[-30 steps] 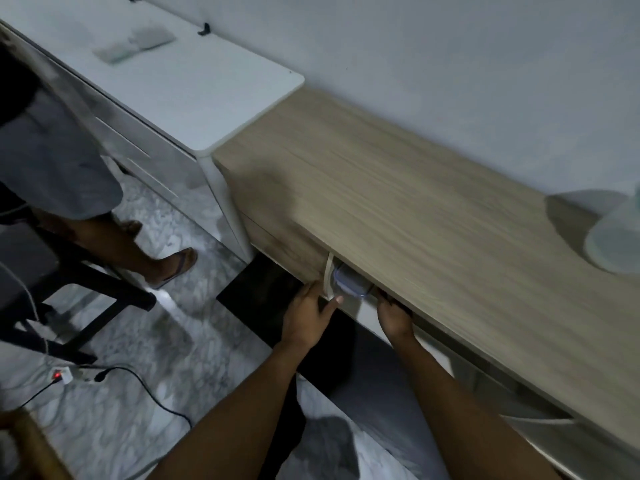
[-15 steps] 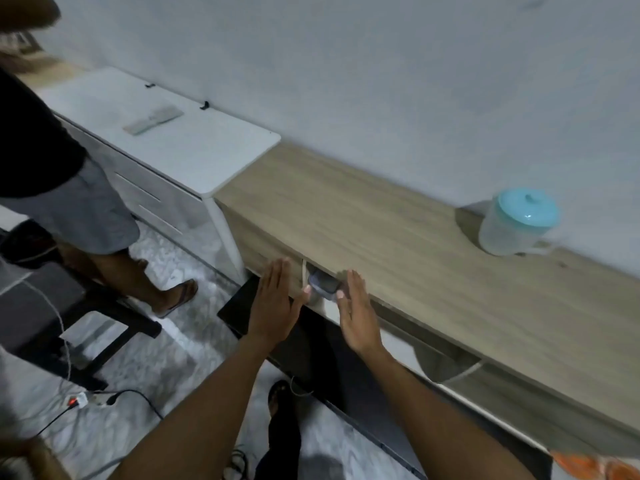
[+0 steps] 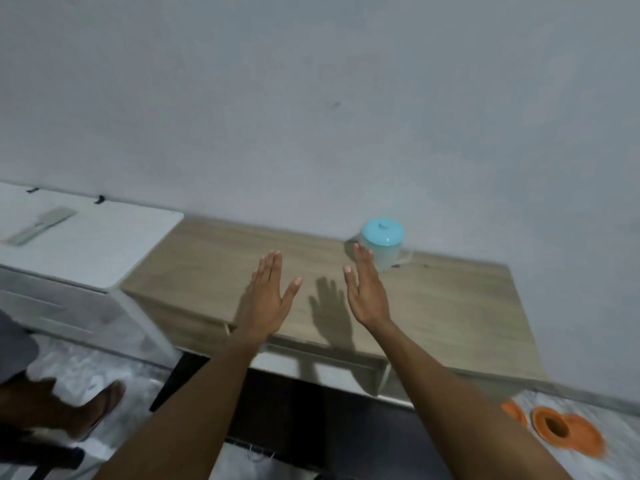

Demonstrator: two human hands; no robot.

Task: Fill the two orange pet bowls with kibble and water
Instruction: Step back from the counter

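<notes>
orange pet bowls (image 3: 568,434) sit blurred on the floor (image 3: 620,441), left hand (image 3: 266,299) and right hand (image 3: 367,296) flat, empty.

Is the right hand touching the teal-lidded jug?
Cannot tell. In the head view, fingertips of the right hand overlap the left edge of the teal-lidded jug; the depth between them is unreadable.

grey wall (image 3: 311,98), wooden counter (image 3: 450,306), white cabinet (image 3: 86,244)
</notes>
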